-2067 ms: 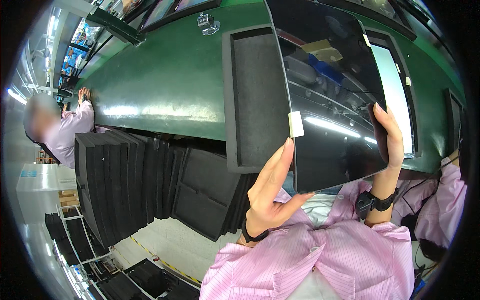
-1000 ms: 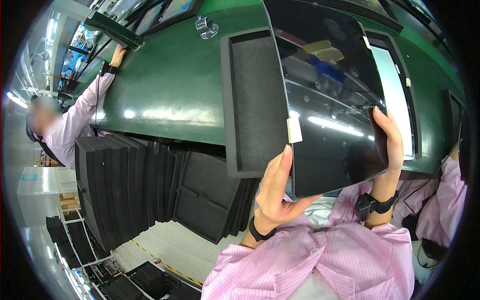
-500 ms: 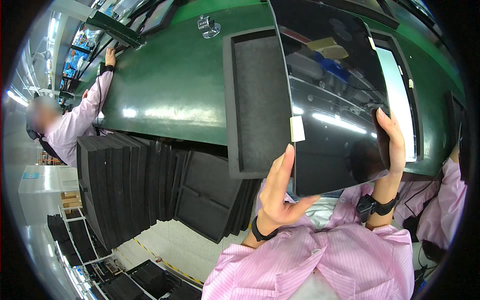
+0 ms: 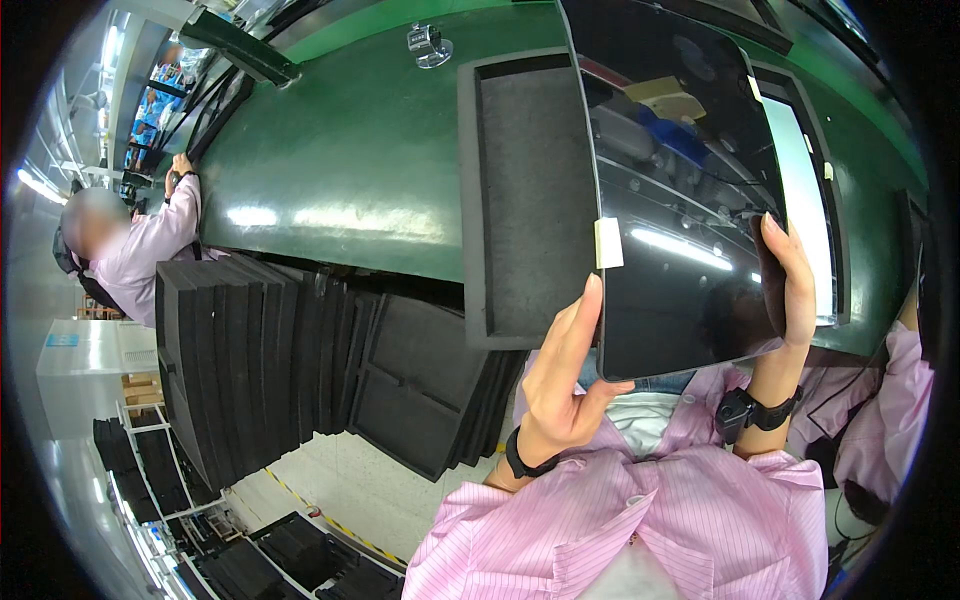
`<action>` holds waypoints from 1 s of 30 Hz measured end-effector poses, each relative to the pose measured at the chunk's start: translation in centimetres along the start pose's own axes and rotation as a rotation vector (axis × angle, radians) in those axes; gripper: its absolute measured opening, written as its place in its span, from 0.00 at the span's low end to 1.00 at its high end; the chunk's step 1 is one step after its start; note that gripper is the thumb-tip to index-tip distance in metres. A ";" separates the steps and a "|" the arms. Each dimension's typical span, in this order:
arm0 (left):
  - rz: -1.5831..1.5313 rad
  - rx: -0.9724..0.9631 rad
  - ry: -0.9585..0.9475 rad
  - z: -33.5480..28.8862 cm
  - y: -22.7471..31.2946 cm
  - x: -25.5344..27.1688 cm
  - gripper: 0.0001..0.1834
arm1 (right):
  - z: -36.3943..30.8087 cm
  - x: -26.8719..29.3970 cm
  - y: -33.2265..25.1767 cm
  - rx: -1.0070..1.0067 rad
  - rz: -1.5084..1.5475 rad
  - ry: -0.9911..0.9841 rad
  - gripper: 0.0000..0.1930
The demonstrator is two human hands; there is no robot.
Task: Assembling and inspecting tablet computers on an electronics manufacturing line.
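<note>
A large glossy black display panel [image 4: 690,290] is held up between my two hands, tilted above the bench, with ceiling lights mirrored in it. Pale tabs stick to its left and right edges. My left hand [image 4: 565,385] presses its fingers along the panel's lower left edge, the thumb at the bottom corner. On the lower right edge my right hand [image 4: 795,285] grips, its fingertips over the dark face. Left of the panel lies a black foam tray [image 4: 535,200]. Partly hidden behind the panel's right side, a lit white screen [image 4: 808,200] rests in another dark tray.
A green bench top [image 4: 340,190] stretches left, with a tape dispenser [image 4: 430,47] near its back. Many black foam trays [image 4: 240,360] stand stacked below its front edge. One co-worker [image 4: 130,245] is at the far left; another's pink sleeve [image 4: 890,410] shows at the right.
The panel has shifted slightly in my hands' grip, its lower edge a little higher. The view has moved slightly. The co-worker at the left has drawn the outstretched arm in.
</note>
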State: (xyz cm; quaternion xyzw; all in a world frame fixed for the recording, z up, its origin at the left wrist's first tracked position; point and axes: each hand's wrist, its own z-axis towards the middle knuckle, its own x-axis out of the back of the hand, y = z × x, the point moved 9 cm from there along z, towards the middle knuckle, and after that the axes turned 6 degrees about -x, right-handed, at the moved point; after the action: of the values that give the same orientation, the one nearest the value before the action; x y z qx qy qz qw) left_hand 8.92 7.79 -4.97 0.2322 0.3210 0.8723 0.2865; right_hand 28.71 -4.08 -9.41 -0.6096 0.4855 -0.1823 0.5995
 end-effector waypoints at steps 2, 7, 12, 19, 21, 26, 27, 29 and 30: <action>-0.065 -0.014 0.018 0.1 0.0 0.0 0.37 | 0.0 0.1 0.0 0.002 0.011 0.005 0.15; -0.398 0.114 0.054 -0.5 -1.5 0.5 0.34 | 0.1 -0.2 -0.1 0.010 0.003 -0.049 0.17; -0.917 0.445 0.182 -2.5 -4.2 0.3 0.23 | -0.1 0.5 0.9 -0.061 0.007 -0.012 0.19; -1.198 0.599 0.195 -3.6 -4.9 -0.6 0.20 | -0.4 -0.5 0.4 -0.026 0.054 -0.021 0.17; -1.163 0.605 0.205 -3.3 -4.7 -0.5 0.20 | -0.3 -0.2 0.4 -0.021 0.057 0.002 0.14; -1.048 0.602 0.231 -3.6 -4.8 -0.1 0.21 | -0.3 -0.2 0.4 -0.014 0.038 0.005 0.15; -1.064 0.606 0.231 -3.7 -4.8 -0.1 0.21 | -0.3 -0.3 0.4 -0.015 0.039 0.003 0.15; -1.083 0.611 0.230 -3.7 -4.8 -0.2 0.21 | -0.4 -0.5 0.3 -0.021 0.042 -0.029 0.15; -1.073 0.604 0.226 -3.7 -4.8 -0.2 0.22 | -0.4 -0.4 0.3 -0.020 0.041 -0.026 0.15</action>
State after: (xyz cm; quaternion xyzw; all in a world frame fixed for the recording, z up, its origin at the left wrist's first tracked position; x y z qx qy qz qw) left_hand 8.52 9.11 -10.86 0.0159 0.6537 0.4970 0.5705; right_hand 28.04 -3.90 -9.44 -0.6079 0.4918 -0.1568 0.6033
